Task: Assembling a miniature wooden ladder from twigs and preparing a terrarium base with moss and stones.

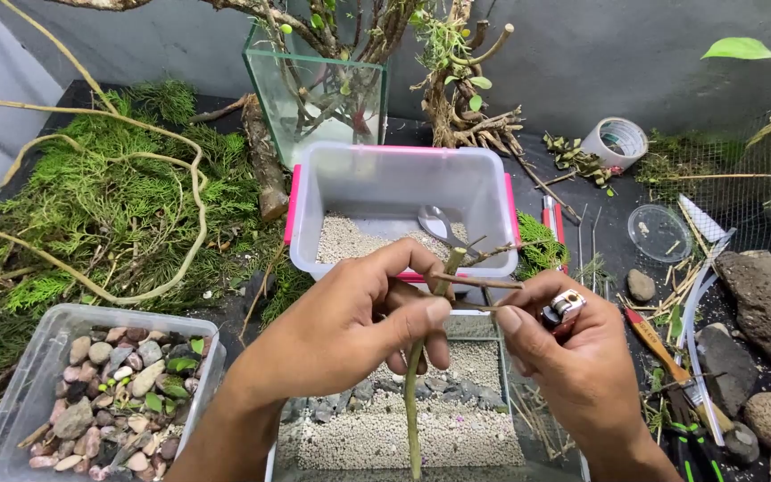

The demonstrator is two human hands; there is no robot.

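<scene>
Two bare hands meet over a small glass tank (510,419) at the near edge of a dark worktable (600,232), working on a thin green stem (414,393) that stands upright from the tank's pale gravel bed. The left hand (350,326) has its fingers closed around the stem near the top, thumb pressed against it, while the right hand (568,357) pinches one of the dry side twigs (484,282) branching from the stem's tip — and keeps a small lighter (564,309) tucked against its palm with the remaining fingers. Just behind the hands sits a clear plastic tub with a pink rim (401,192), partly filled with pale grit and holding a metal spoon (435,223); the stem's tip rises in front of its near wall. Open room is scarce: a tub of mixed pebbles (91,402) crowds the left forearm, green fern-like cuttings (100,205) and curling vines fill the left side, and rocks (769,303), hand tools and a roll of tape (616,143) (near the back wall) line the right. An empty glass tank (314,89) stands behind the pink-rimmed tub.
</scene>
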